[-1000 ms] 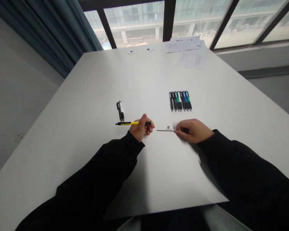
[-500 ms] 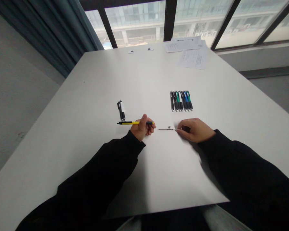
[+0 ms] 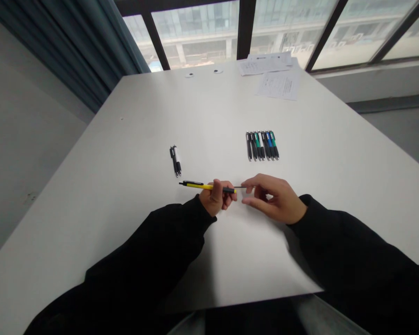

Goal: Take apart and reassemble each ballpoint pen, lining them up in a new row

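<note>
My left hand [image 3: 217,197] is closed around a yellow and black pen [image 3: 204,186], which lies nearly level with its clip end pointing left. From the fingertips of that hand a thin dark refill [image 3: 240,187] reaches right to the index finger of my right hand [image 3: 277,199]. The thumb and index finger of my right hand are spread apart. Whether the left fingertips grip the refill cannot be made out, and its right end is hidden by the right fingers.
Two pens, one black [image 3: 174,161] and one white and black [image 3: 178,160], lie beyond my left hand. A row of several pens [image 3: 262,146] lies beyond my right hand. Printed papers [image 3: 278,85] and two small white ovals [image 3: 218,71] are near the window edge.
My left hand with the yellow pen has moved right and nearer to me. My right hand has shifted slightly nearer, its thumb parting from the index finger. The small metal parts are no longer visible.
</note>
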Motion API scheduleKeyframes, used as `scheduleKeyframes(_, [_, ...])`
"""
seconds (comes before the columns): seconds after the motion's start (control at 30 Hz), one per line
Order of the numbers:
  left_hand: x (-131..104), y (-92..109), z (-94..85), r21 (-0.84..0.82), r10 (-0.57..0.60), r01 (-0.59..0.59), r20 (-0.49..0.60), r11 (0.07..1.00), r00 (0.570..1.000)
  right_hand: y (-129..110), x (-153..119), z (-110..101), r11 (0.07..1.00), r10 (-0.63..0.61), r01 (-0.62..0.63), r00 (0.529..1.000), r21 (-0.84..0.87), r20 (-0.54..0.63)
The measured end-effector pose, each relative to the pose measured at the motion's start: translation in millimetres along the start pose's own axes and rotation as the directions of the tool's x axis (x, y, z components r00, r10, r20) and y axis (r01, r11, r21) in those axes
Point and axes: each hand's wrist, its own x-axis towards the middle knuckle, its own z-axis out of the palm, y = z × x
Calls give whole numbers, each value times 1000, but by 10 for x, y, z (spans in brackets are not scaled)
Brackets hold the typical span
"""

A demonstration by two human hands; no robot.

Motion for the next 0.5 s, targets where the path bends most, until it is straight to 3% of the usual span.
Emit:
scheduleKeyframes(0.13, [-76, -4, 96, 114, 74, -92, 147, 989, 986, -64, -12, 88, 999, -8, 5, 998, 49, 58])
scheduleKeyframes(0.37, [-87, 27, 73, 265, 159, -201, 173, 943, 972, 15, -10, 119, 998, -23, 19, 998, 52, 67])
scheduleKeyframes(0.43, [-83, 24, 61, 284, 133, -184, 188, 941, 973, 33, -9, 123, 999, -54, 53, 996, 10, 65])
scheduleKeyframes(0.5, [-62, 18, 34, 263, 51, -96, 173, 960, 984, 64, -10, 98, 997, -74, 77, 995, -31, 73])
